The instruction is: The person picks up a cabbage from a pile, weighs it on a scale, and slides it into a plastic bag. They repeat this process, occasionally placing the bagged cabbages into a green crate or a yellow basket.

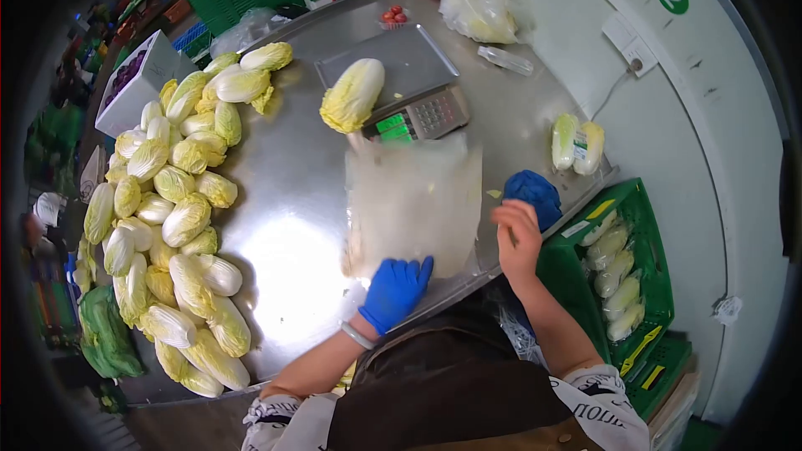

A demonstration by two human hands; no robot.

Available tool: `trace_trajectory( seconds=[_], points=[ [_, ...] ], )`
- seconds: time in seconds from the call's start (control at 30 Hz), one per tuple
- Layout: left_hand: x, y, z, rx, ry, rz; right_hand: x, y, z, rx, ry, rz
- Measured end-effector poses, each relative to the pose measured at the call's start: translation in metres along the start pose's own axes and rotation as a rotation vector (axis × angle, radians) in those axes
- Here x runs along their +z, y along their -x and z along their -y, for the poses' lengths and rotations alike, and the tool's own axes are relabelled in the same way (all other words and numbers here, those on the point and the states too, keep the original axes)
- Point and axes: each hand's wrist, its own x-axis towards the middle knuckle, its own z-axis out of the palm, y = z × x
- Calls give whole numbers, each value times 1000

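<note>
My left hand [394, 294], in a blue glove, lies with its fingers apart on the near edge of a stack of clear plastic bags [413, 209]. My right hand [520, 238] is bare, holds nothing that I can see, and hovers right of the bags with loosely bent fingers. Close beside it sits a crumpled dark blue bundle [533, 199], whose kind I cannot make out. Beyond the bags, a napa cabbage [353, 96] rests across the edge of a digital scale [430, 114].
Many loose napa cabbages [185, 219] are heaped on the left of the metal table [288, 167]. Two packed cabbages [576, 144] lie at the right edge. A green crate [660, 259] with wrapped cabbages stands below. Farther back are tomatoes [393, 16] and a filled plastic bag [478, 8].
</note>
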Motion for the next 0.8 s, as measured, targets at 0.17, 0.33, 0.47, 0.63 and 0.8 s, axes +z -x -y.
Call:
trace_trajectory(
  seconds=[0.17, 0.33, 0.47, 0.63, 0.8],
  points=[
    [66, 55, 10, -86, 318, 228, 107, -76, -10, 232, -202, 164],
    [38, 43, 48, -315, 366, -158, 243, -177, -7, 517, -249, 270],
    [23, 42, 96, -826, 286, -245, 344, -231, -49, 919, -706, 240],
    [75, 53, 96, -1022, 427, 76, 347, -243, -38, 1046, -682, 151],
    [104, 76, 92, -1070, 640, -111, 241, -171, -27, 1084, -995, 684]
  ],
)
